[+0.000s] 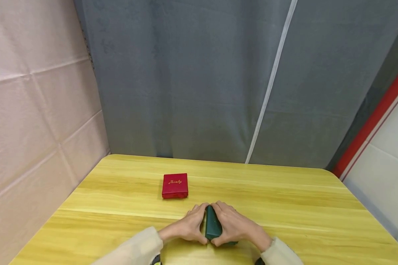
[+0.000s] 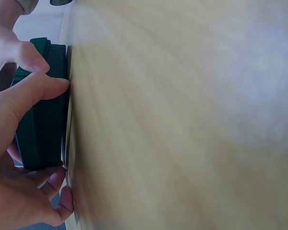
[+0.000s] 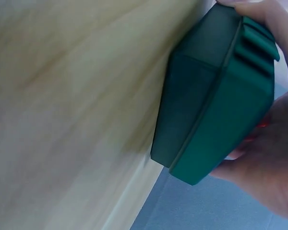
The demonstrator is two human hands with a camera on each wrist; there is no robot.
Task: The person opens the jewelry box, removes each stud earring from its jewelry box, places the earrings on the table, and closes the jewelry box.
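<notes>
A dark green lidded box stands on the table, partly covered by both hands. My left hand spans it from the left, thumb at the near end and fingertips at the far end. From the right my right hand grips it the same way. The left wrist view shows the left thumb low on the box, near the tabletop. In the right wrist view, the lid sits on the darker base, with raised folds like a bow at one end.
A red square box with gold lettering lies farther back, left of the hands. The yellow wood-grain table ends at a grey curtain. A pale cloth wall stands at left.
</notes>
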